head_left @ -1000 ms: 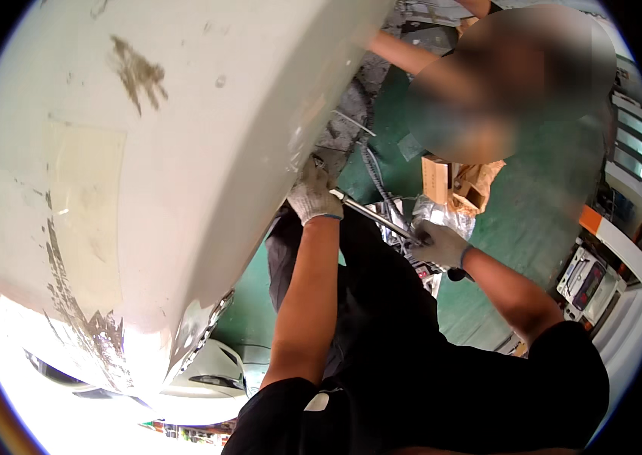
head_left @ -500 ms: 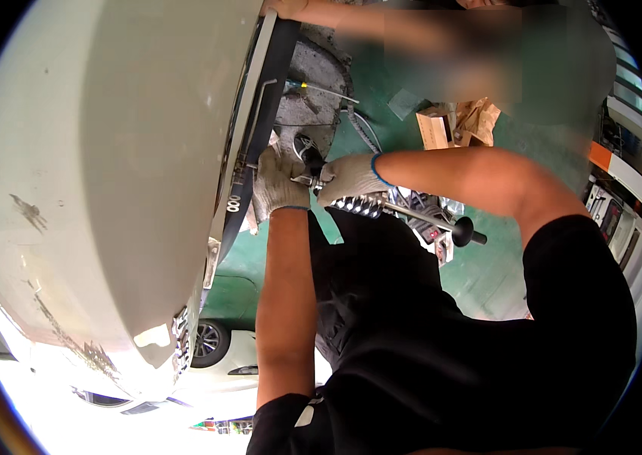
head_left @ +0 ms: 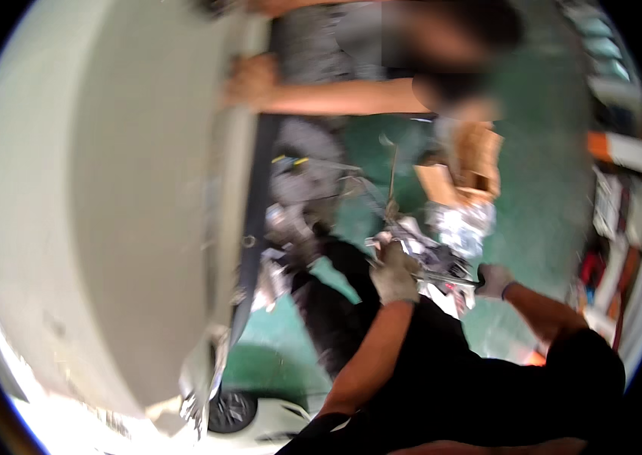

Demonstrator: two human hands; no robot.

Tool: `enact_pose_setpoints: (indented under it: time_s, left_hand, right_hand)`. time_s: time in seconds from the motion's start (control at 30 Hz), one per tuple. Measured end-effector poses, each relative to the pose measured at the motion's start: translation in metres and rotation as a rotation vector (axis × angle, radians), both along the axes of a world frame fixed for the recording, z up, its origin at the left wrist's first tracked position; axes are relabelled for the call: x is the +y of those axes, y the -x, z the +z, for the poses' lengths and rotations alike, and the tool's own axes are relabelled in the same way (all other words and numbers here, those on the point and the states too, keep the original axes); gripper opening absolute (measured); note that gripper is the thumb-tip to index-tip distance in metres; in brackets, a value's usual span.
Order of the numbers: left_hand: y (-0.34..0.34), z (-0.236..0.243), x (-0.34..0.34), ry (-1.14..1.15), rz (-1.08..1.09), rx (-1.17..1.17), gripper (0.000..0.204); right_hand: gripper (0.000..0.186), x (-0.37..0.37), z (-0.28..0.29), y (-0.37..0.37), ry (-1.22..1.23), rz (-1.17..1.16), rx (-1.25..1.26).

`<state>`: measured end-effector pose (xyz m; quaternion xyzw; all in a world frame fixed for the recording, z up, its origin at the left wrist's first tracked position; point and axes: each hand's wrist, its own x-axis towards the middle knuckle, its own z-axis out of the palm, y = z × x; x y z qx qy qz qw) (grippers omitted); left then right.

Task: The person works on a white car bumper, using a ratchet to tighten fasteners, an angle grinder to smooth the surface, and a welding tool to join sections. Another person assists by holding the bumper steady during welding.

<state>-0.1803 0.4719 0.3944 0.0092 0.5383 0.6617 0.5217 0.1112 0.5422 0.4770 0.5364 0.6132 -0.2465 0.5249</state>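
Green floor [head_left: 535,205]: is spreading through the frame's centre.
Cardboard box [head_left: 435,185]: is sitting above and right of centre.
Silvery wrap [head_left: 463,229]: is lying just below the box.

Widest room lies to the right of the cardboard box [head_left: 436,185]: past crumpled brown paper [head_left: 480,152], a broad strip of green floor [head_left: 539,189] runs out toward an orange-and-white unit [head_left: 630,152]. Left of the box the passage is narrower, crossed by a thin upright rod [head_left: 393,176], with the pale vehicle panel [head_left: 146,205] walling off the far left. Beyond the box, a co-worker's arm [head_left: 343,97] bars the way to that panel. On its near side, clear wrapping [head_left: 463,226] and a blurred heap of parts [head_left: 434,252] block a low reach.
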Motion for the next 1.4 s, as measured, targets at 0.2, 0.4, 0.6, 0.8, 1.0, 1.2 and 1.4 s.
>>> enact_pose_setpoints:
  time_s: [0.2,0.4,0.6,0.8,1.0,1.2,1.4]
  left_hand:
    - [-0.125,0.039,-0.014,0.027,-0.395,-0.431,0.005]
    - [-0.108,0.055,-0.027,0.078,-0.405,-0.429,0.007]
    - [-0.120,0.012,-0.024,-0.064,-0.825,0.068,0.048]
    - [-0.049,-0.041,-0.102,-0.079,-0.878,0.295,0.071]
    - [-0.063,-0.208,-0.257,0.045,-0.495,0.663,0.040]
    - [-0.171,-0.566,-0.467,0.669,-0.196,0.300,0.019]
    - [-0.144,-0.552,-0.610,1.042,-0.143,0.190,0.015]
  right_hand:
    - [0.023,-0.025,0.053,-0.087,0.023,0.002,0.228]
    - [0.034,-0.130,-0.086,-0.070,-0.008,-0.424,0.605]
    - [0.023,-0.172,-0.163,-0.081,-0.328,-0.606,0.738]
    - [0.019,-0.187,-0.134,-0.190,-0.620,-1.151,0.742]
    - [0.031,-0.263,-0.314,-0.270,-0.678,-0.971,0.699]
    - [0.012,-0.328,-0.545,-0.304,-0.500,-0.980,0.824]
    - [0.017,-0.391,-0.679,-0.298,-0.503,-0.877,0.891]
